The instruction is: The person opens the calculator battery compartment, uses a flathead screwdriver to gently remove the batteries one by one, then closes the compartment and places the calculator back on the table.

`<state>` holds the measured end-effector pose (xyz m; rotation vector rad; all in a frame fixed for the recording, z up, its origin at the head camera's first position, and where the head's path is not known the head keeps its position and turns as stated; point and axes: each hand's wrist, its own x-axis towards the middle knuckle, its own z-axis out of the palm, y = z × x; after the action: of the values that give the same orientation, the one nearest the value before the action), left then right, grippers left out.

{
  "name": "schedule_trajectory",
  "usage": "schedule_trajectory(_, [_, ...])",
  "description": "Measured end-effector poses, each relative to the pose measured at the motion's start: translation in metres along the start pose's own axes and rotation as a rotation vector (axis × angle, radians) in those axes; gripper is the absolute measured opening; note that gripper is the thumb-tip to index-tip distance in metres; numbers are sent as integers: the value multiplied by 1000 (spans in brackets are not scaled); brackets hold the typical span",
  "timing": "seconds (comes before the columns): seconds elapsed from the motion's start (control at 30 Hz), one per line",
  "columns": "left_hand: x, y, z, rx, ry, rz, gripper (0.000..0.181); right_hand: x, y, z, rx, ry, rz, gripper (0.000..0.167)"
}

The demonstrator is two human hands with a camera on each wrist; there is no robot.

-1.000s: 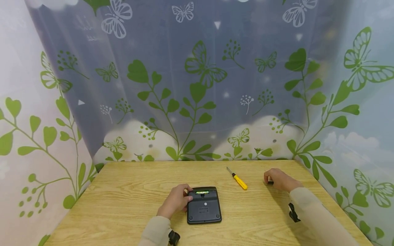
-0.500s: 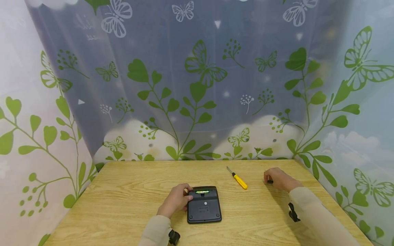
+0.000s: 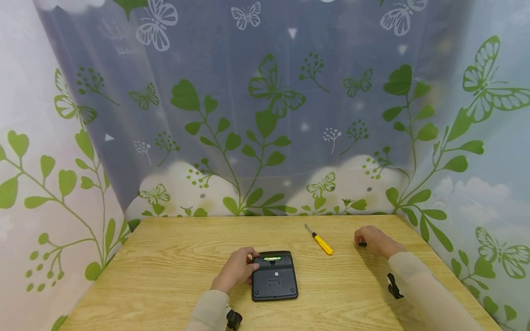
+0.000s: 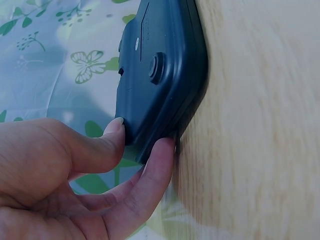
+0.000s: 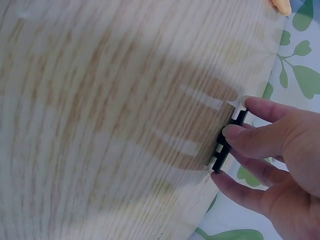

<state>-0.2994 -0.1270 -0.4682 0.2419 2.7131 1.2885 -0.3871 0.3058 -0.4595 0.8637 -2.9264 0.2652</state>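
A black calculator (image 3: 274, 280) lies back side up on the table, with a green battery (image 3: 272, 258) showing in its uncovered slot. My left hand (image 3: 237, 270) grips its upper left edge. In the left wrist view the thumb rests on the back of the casing, and the fingers (image 4: 155, 175) curl under the side. Off to the right, my right hand (image 3: 376, 241) pinches a small black battery cover (image 5: 231, 140) between thumb and fingertips, at or just above the tabletop. Notches and tabs run along that strip.
A screwdriver (image 3: 322, 243) with a yellow handle lies between the two hands, its tip pointing to the back left. The wooden table (image 3: 186, 239) ends at a patterned curtain (image 3: 273, 138) at the back, with more printed cloth on both sides.
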Motion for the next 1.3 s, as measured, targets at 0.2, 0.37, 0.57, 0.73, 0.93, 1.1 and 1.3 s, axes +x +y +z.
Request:
schedule_trajectory(0.2, [0,-1,0,5,-2,-2,27,0,-1,-1,-3,-3,-2,33])
schedule_trajectory(0.37, [0,-1,0,12,0,-1,27,2,-3,-2,14,-30,4,33])
schedule_trajectory(0.57, [0,0,0,0,-2,6,27,11,-7,-7,40,-10,5,24])
schedule_trajectory(0.73, [1,1,0,-1,3,4,27,22,-18,-13,36,47,-36,17])
schedule_trajectory(0.93, [0,0,0,-1,2,3,27,34,-49,-22,85,60,-118,16])
schedule_trajectory(1.1, [0,0,1,7,5,10,26,42,-79,-25,102,33,-192,18])
schedule_trajectory(1.3, [0,-1,0,11,7,8,25,52,-110,-26,146,-1,-245,18])
